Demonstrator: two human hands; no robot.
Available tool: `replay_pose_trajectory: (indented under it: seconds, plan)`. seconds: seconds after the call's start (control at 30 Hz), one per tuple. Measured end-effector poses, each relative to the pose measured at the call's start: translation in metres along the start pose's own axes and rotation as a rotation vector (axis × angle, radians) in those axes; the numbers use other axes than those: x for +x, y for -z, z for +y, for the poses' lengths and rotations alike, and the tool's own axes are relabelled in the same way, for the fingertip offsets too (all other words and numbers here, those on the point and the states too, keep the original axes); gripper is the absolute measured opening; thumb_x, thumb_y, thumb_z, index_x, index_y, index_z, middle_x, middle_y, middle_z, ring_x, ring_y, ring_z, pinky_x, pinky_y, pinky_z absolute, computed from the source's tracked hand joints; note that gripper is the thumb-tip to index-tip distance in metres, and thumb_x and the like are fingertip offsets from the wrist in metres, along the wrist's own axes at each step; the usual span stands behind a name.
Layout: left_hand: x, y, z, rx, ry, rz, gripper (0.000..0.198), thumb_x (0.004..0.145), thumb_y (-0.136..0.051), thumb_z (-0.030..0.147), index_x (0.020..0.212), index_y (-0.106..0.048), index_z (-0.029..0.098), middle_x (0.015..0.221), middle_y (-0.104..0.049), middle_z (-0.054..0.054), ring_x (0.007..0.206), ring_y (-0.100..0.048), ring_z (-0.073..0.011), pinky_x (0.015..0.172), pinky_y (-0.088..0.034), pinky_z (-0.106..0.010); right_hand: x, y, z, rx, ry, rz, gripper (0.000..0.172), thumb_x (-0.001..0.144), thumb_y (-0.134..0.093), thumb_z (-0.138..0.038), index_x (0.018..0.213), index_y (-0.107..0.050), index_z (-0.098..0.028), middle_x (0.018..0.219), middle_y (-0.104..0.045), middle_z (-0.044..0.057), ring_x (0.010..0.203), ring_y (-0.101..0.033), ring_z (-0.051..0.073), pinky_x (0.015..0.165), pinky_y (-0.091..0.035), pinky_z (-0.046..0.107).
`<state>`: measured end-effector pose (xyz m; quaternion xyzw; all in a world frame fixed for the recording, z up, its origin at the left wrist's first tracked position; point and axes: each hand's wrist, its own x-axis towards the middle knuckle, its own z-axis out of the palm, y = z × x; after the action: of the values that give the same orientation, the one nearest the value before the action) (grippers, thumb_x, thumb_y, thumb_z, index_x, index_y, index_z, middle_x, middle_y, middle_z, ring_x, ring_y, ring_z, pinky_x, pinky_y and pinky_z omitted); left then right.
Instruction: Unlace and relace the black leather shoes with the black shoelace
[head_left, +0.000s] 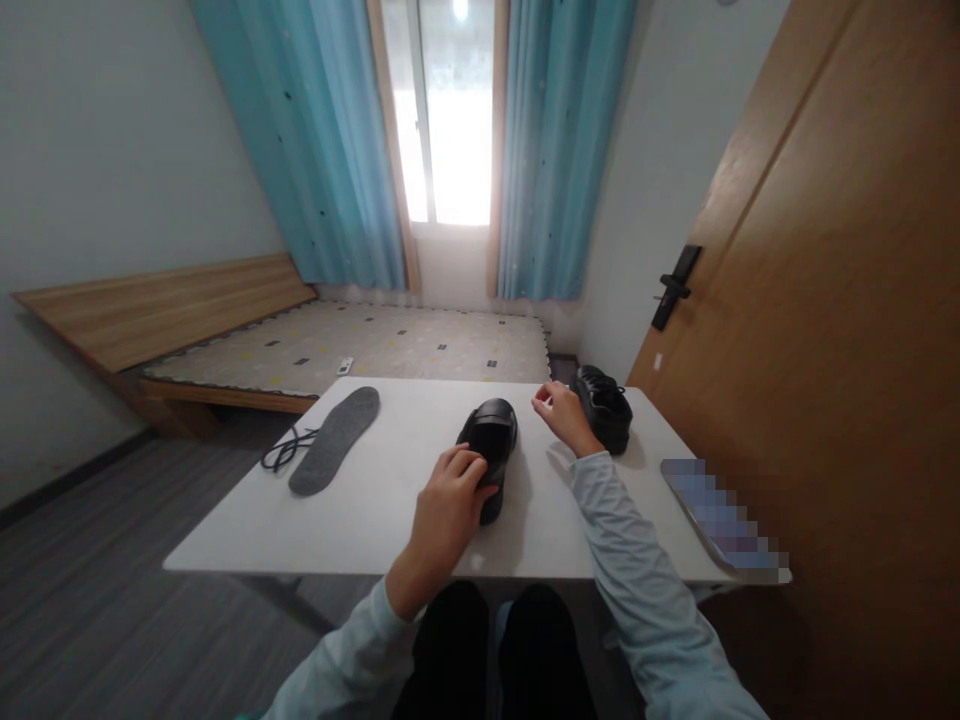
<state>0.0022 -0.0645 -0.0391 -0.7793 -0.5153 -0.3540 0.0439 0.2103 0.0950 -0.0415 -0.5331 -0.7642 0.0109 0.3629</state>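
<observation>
On the white table a black shoe (pixel 496 425) stands with its toe pointing away from me, its opening facing up and no lace visible in it. My left hand (pixel 450 488) grips the near left edge of its opening, with fingers and thumb closed on the collar. My right hand (pixel 559 412) is raised between this shoe and a second black shoe (pixel 604 410), which has laces on it. Its thumb and fingertips are brought together; whatever is between them is too small to make out. The right wrist passes just in front of the second shoe.
A grey insole (pixel 335 442) lies at the table's left, beside a loose black shoelace (pixel 286 450). A flat tablet-like object (pixel 712 515), partly blurred, lies along the right edge of the table (pixel 315 545). Behind are a bed (pixel 390 345) and, at right, a wooden door (pixel 825 300).
</observation>
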Motion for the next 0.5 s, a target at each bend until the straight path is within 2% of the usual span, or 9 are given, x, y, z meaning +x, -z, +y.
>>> replay_pose_trajectory:
  seconds: [0.13,0.2,0.3,0.4,0.5]
  plan:
    - [0.004,0.01,-0.027,-0.002,-0.04,0.077,0.008,0.081,-0.06,0.014,0.086,-0.059,0.019,0.099,-0.063,-0.007,0.111,-0.054,-0.0249,0.095,-0.05,-0.04,-0.002,0.006,0.001,-0.104,-0.02,-0.074,0.009,0.084,-0.053,-0.021,0.08,-0.059,-0.015,0.081,-0.062,0.005,0.077,-0.054,0.016,0.072,-0.038,0.026]
    - [0.005,0.018,-0.045,0.017,-0.058,0.111,0.004,0.084,-0.056,0.016,0.087,-0.058,0.018,0.099,-0.062,-0.008,0.112,-0.054,-0.0254,0.096,-0.048,-0.04,-0.004,0.012,-0.001,-0.225,-0.058,-0.067,0.011,0.085,-0.053,-0.023,0.084,-0.061,-0.016,0.089,-0.063,0.007,0.086,-0.054,0.019,0.074,-0.038,0.028]
    - [0.005,0.035,-0.077,0.069,-0.064,0.163,0.009,0.088,-0.051,0.023,0.089,-0.057,0.018,0.1,-0.062,-0.009,0.116,-0.053,-0.0266,0.099,-0.046,-0.042,-0.008,0.021,-0.002,-0.404,-0.156,-0.02,0.013,0.085,-0.054,-0.025,0.091,-0.062,-0.018,0.102,-0.061,0.01,0.097,-0.051,0.025,0.076,-0.038,0.033]
    - [0.003,0.054,-0.111,0.132,-0.02,0.179,0.015,0.09,-0.047,0.029,0.09,-0.057,0.018,0.103,-0.062,-0.009,0.12,-0.051,-0.0275,0.101,-0.044,-0.041,-0.012,0.028,-0.001,-0.515,-0.289,0.021,0.016,0.085,-0.052,-0.021,0.097,-0.062,-0.016,0.108,-0.058,0.015,0.102,-0.049,0.028,0.078,-0.04,0.036]
    - [-0.004,0.07,-0.143,0.176,0.053,0.151,0.019,0.09,-0.045,0.033,0.091,-0.057,0.019,0.11,-0.061,-0.009,0.123,-0.049,-0.0282,0.104,-0.041,-0.043,-0.013,0.031,0.0,-0.562,-0.374,-0.005,0.021,0.087,-0.046,-0.016,0.101,-0.062,-0.014,0.109,-0.055,0.018,0.102,-0.051,0.029,0.079,-0.042,0.038]
